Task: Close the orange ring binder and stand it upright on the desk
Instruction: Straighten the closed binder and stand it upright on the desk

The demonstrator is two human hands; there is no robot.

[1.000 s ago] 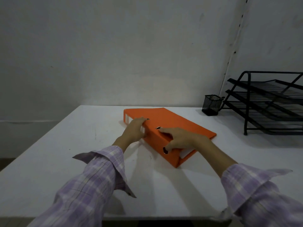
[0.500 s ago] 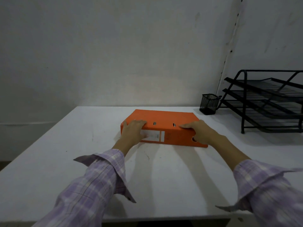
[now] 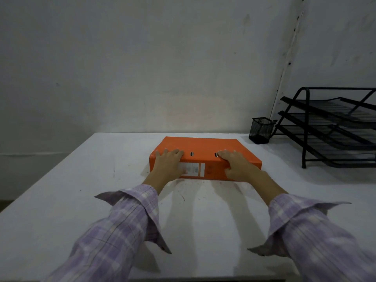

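The orange ring binder (image 3: 203,146) lies flat and closed on the white desk (image 3: 101,180), its spine with a white label facing me. My left hand (image 3: 167,162) grips the left end of the spine, fingers curled over the top cover. At the right end of the spine my right hand (image 3: 236,164) holds on, fingers on the top edge and thumb on the spine face. Both forearms in purple plaid sleeves reach in from below.
A black mesh pen cup (image 3: 261,130) stands at the back right against the wall. A black wire tiered paper tray (image 3: 333,127) fills the right side of the desk. The wall runs close behind the binder.
The binder has turned from a diagonal lie until its spine squarely faces me. My hands shifted with it to the two ends of the spine.
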